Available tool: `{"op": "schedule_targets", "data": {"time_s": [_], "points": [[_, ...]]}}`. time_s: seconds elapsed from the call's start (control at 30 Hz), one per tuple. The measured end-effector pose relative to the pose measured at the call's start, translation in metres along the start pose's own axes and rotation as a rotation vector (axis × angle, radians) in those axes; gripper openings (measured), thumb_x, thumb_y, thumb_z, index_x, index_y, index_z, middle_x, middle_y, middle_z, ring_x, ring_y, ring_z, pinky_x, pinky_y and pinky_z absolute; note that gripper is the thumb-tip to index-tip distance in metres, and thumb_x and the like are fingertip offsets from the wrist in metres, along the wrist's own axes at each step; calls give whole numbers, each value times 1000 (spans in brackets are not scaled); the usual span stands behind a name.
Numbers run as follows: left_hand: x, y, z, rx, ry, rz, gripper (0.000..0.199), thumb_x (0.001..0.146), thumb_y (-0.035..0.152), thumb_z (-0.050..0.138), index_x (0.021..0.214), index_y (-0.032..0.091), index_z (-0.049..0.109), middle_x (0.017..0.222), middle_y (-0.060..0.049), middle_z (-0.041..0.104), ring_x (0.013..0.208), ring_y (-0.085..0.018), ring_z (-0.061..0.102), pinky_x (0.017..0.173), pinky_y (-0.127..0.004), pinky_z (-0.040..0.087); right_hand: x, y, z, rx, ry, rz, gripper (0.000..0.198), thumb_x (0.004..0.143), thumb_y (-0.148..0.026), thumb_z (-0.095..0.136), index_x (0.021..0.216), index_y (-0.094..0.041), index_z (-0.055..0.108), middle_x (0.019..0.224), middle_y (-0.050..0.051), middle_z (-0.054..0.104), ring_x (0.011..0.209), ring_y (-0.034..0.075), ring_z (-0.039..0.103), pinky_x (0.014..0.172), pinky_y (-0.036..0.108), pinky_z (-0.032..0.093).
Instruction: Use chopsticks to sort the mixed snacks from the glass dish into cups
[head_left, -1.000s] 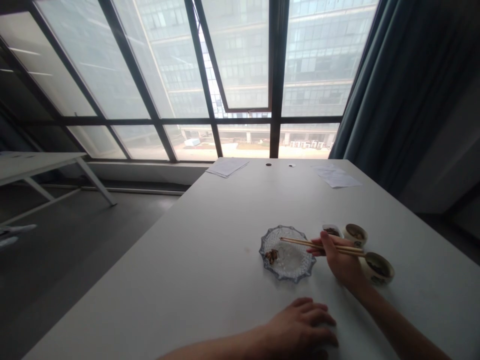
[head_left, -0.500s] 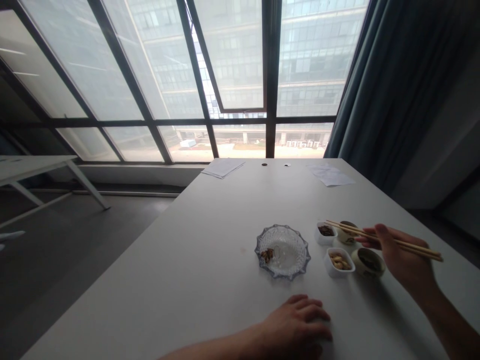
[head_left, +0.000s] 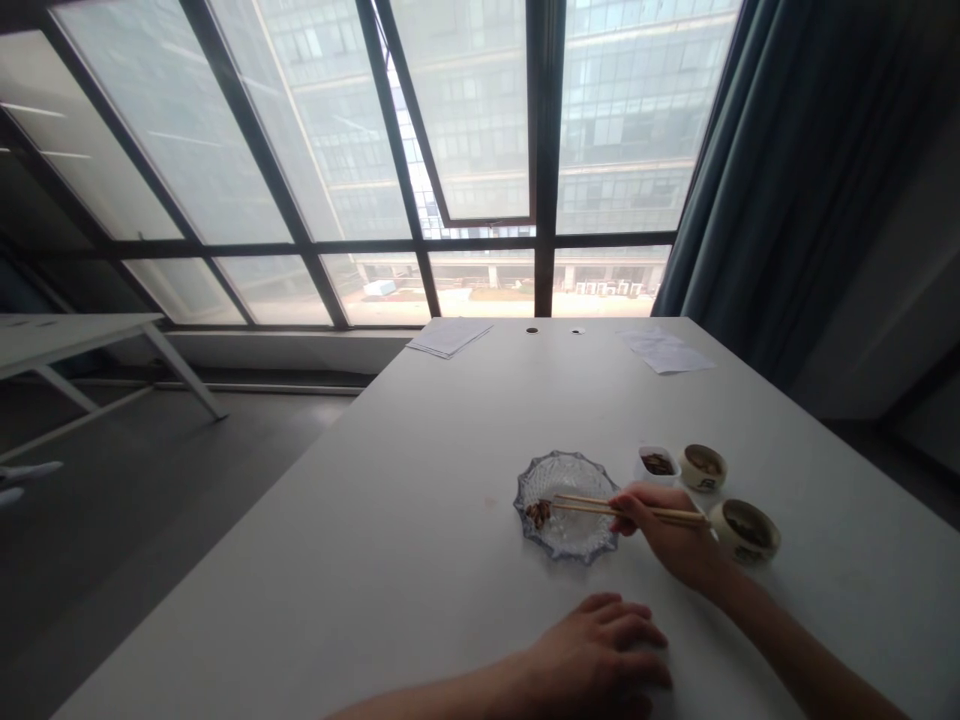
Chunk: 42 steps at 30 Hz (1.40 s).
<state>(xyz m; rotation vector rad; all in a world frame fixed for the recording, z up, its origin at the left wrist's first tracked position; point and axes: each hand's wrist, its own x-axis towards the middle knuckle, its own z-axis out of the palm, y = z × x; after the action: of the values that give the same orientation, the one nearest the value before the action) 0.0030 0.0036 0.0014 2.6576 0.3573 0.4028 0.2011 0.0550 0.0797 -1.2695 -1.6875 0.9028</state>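
My right hand [head_left: 667, 525] is closed around a pair of wooden chopsticks [head_left: 589, 506]. Their tips are inside a scalloped clear glass dish [head_left: 592, 540], beside a small heap of brown dried pieces [head_left: 538, 514] at its left side. Whether the tips pinch a piece is too small to tell. Flat on the table, fingers spread and holding nothing, my left hand [head_left: 600, 650] lies just in front of the dish. Behind my right hand stands a white plastic tub [head_left: 660, 465] with dark pieces. The tub of pale yellowish pieces is hidden by that hand.
Two cream pots, a far one [head_left: 703, 468] and a nearer one [head_left: 746, 530], stand right of the tub with dark contents. Papers [head_left: 450, 337] and a loose sheet [head_left: 664, 350] lie at the far end of the white table [head_left: 420, 480]. Windows and a dark curtain [head_left: 780, 180] are beyond.
My right hand has swung left with the chopsticks, from above the tubs and pots to the glass dish. My left hand has stayed resting on the table.
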Motion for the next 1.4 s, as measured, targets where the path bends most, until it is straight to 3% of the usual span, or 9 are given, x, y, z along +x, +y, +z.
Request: {"op": "schedule_targets", "data": {"time_s": [0.23,0.53,0.7,0.93,1.03,1.23,1.33,1.4], "points": [[-1,-6,9,35,20,41,33,101,44,45,125,24,58,143,-3,58,144,-19,40,124,-36,20,12,7,16,136,-19,46,45,94,-60,56,78,-23,77,78,6,78,69,21,75,63,29,59],[0,-4,8,33,26,31,31,100,42,48,123,24,58,142,-3,59,143,-19,41,123,-37,21,9,15,24,246,161,172,47,84,-68,64,80,-23,77,77,11,79,69,30,77,66,39,65],[-1,-3,5,10,7,14,30,99,41,49,124,26,58,142,-3,59,142,-21,42,122,-39,24,-3,3,0,264,264,145,49,84,-67,66,83,-19,77,75,12,79,68,30,78,67,39,66],[0,2,-2,-6,-5,-1,29,99,39,50,122,26,59,141,-5,60,142,-21,43,122,-39,25,-29,-6,-81,134,619,86,39,85,-59,71,85,-20,77,80,16,78,67,30,77,62,38,66],[0,4,-6,-15,-1,-5,29,99,39,48,122,25,59,140,-6,60,141,-21,44,121,-38,25,-33,3,-104,118,693,112,34,86,-54,72,86,-20,77,82,20,77,69,29,77,61,34,65],[1,6,-11,-35,-23,-18,28,97,37,52,122,26,59,140,-6,60,139,-22,47,120,-39,28,-31,22,-106,139,699,96,38,81,-54,76,93,-18,76,79,12,79,66,29,77,58,37,66],[1,6,-11,-18,-17,-9,28,96,36,53,122,26,59,139,-5,61,138,-21,47,121,-37,27,-29,17,-94,123,675,76,36,81,-54,76,92,-20,77,78,10,79,66,28,77,60,37,66],[1,6,-11,-5,-12,-7,27,96,36,53,121,26,59,138,-5,61,139,-21,47,121,-37,27,-28,10,-80,123,581,84,38,82,-57,75,90,-20,78,76,10,78,64,28,76,62,37,65]]}}
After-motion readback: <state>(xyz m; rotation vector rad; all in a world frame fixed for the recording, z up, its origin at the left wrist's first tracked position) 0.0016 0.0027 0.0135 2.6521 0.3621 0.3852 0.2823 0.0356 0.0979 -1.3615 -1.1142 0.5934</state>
